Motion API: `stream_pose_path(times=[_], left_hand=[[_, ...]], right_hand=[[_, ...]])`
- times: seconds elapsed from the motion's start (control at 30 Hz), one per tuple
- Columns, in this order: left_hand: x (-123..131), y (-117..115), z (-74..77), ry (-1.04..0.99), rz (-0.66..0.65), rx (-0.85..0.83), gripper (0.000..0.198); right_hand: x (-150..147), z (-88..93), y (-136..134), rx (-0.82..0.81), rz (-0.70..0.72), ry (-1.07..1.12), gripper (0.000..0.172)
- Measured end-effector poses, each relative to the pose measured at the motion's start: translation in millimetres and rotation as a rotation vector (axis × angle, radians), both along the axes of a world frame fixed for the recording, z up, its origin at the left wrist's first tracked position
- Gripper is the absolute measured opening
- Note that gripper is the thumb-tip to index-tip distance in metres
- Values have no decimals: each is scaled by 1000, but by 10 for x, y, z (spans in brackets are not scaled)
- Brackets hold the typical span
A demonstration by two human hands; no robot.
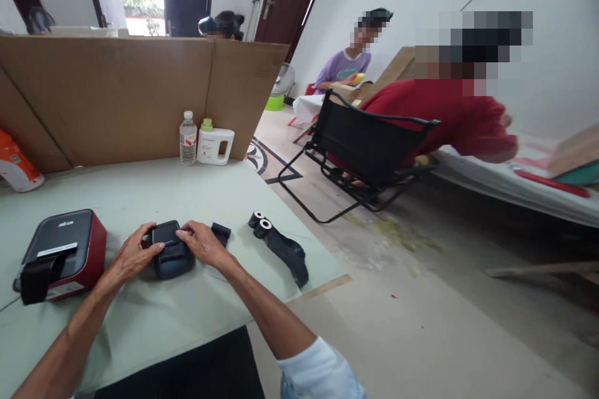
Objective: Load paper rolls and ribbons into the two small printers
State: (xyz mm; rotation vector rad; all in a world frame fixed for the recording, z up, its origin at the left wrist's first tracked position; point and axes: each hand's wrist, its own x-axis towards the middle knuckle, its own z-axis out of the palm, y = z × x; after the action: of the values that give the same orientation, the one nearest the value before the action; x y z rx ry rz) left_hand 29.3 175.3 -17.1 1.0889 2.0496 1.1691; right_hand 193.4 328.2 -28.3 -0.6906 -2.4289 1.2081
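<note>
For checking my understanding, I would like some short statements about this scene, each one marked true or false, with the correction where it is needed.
1. The left hand and the right hand both touch the small dark object. True.
2. The clear bottle and the white jug stand in front of the cardboard panel. True.
3. The clear bottle has no cap. False: its white cap is on.
4. The red and black machine stands to the left of both hands. True.
5. The white jug lies on its side. False: it stands upright.
</note>
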Motion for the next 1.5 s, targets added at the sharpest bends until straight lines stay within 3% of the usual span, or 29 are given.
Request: stream_pose_path(times=[0.13, 0.4, 0.5, 0.6, 0.73, 0.87, 1.03, 1.2, 1.5], left_hand=[[-32, -3, -30, 37, 10, 12, 75], [17, -45, -88, 64, 14, 66, 74], [-42, 25, -43, 98, 13, 70, 77], [-129, 273, 67, 107, 24, 71, 78], [-210, 821, 177, 91, 33, 31, 80], [-244, 1310, 165, 53, 4, -18, 81], [-254, 1605, 97, 17, -30, -69, 77], [-258, 1669, 47, -8, -42, -71, 70], [-222, 1571, 77, -90, -44, -74, 74]], right_hand=[[-21, -32, -2, -25, -34, -13, 22], [-16, 98, -113, 55, -57, -38, 25], [-95, 156, -65, 79, -84, -22, 25], [-215, 233, 138, 101, -126, -8, 27], [-344, 294, 569, 110, -189, -24, 29], [-390, 233, 944, 99, -271, -67, 27], [-387, 49, 1155, 51, -346, -120, 30], [-365, -69, 1225, 0, -378, -114, 32], [-357, -194, 1266, -106, -385, -48, 39]])
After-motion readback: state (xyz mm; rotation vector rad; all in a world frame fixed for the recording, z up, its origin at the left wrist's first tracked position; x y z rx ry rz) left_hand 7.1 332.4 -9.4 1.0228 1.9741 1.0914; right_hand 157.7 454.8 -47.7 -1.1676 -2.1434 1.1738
